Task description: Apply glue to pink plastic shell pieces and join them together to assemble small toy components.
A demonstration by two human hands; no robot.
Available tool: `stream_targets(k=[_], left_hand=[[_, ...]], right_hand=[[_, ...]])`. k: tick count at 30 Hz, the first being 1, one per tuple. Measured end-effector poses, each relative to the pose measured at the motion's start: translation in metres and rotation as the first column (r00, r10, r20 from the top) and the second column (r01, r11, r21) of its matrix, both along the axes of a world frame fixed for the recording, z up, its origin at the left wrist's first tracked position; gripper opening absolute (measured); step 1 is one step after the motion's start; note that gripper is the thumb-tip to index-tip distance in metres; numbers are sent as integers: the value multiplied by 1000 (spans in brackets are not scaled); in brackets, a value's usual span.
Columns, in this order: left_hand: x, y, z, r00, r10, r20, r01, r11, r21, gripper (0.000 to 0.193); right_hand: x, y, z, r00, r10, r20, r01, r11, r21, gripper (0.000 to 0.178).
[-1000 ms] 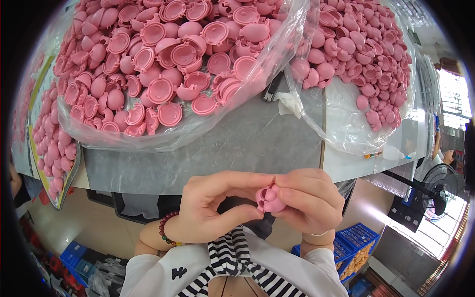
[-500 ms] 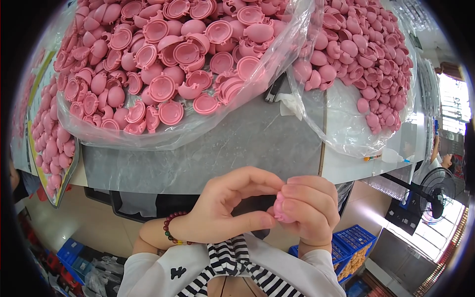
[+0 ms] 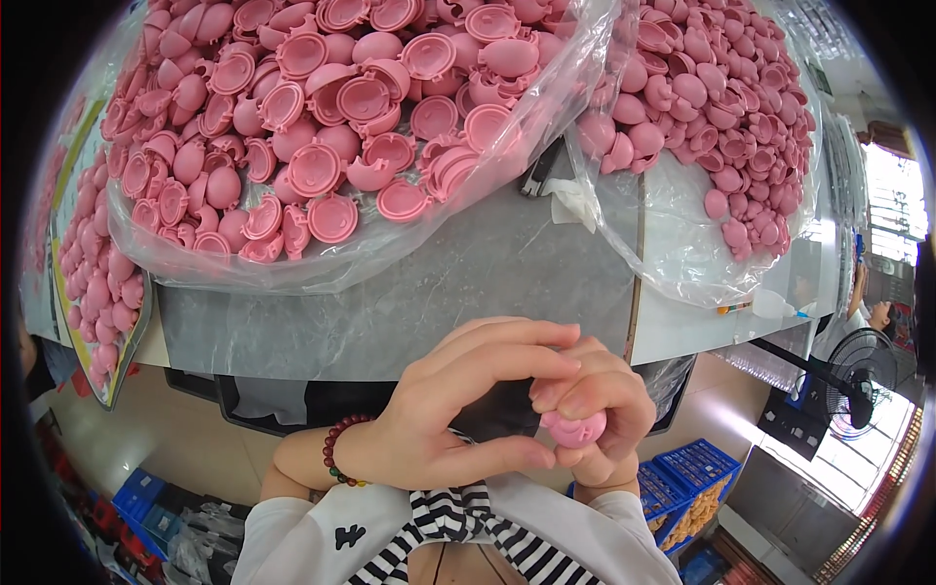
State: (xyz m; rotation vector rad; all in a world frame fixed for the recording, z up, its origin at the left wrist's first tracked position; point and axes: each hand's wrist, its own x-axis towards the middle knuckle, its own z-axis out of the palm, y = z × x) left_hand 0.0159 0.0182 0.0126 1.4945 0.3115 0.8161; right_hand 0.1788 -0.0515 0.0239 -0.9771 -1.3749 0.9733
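Observation:
My right hand [image 3: 612,405] pinches a small pink plastic ball [image 3: 577,430] in front of my chest, beyond the table's near edge. The ball looks rounded, with small raised details on its surface. Close on its left, my left hand [image 3: 463,400] is arched with thumb and fingers apart and holds nothing. Its fingertips overlap the right hand's fingers, and its thumb tip points at the ball; whether it touches cannot be told. Ahead on the table, a clear plastic bag [image 3: 361,268] lies spread beneath a big heap of pink half-shells [image 3: 317,170], some cup side up.
Another clear bag [image 3: 673,234] with smaller pink shells [image 3: 717,117] lies at the right. More pink pieces [image 3: 102,292] fill a tray at far left. The grey tabletop [image 3: 292,331] lies between. Blue crates [image 3: 697,468] and a black fan [image 3: 860,380] stand right; a person is beyond.
My right hand has turned, bringing more of the pink ball into view. My left fingers have shifted slightly right and up, over the right hand's fingers.

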Motion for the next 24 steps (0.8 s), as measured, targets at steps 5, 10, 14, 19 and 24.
stream_targets(k=[5, 10, 14, 19, 24], left_hand=[[3, 1, 7, 997, -21, -74, 25, 999, 44, 54], [1, 3, 1, 996, -68, -59, 71, 997, 40, 55], [-6, -4, 8, 966, -58, 251, 212, 729, -650, 48], [-22, -4, 8, 916, 60, 398, 298, 562, -772, 49], [-30, -4, 8, 917, 50, 397, 292, 595, -749, 48]], right_hand=[[-8, -5, -5, 974, 25, -224, -48, 994, -100, 40], [-12, -15, 1, 963, -82, -255, 26, 977, -213, 68], [21, -13, -5, 893, -437, 107, 401, 880, 254, 70], [141, -15, -11, -127, -991, 44, 844, -85, 529, 38], [218, -30, -33, 111, -981, 157, 946, 153, 286, 40]])
